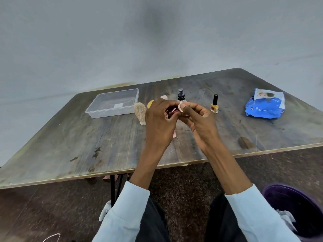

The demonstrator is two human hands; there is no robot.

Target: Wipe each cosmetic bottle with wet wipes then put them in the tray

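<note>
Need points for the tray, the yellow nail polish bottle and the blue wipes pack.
tray [111, 111]: head view, on its near clear wall.
yellow nail polish bottle [214, 107]: head view, on the yellow glass body below the black cap.
blue wipes pack [262, 109]: head view, on the crumpled blue front.

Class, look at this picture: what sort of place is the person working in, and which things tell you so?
Probably a plain, bare room set up as a makeshift work spot, not a shop or a bathroom. The clues: a worn, scratched wooden table on thin metal legs, a blank pale wall behind it, and a speckled floor.
</note>
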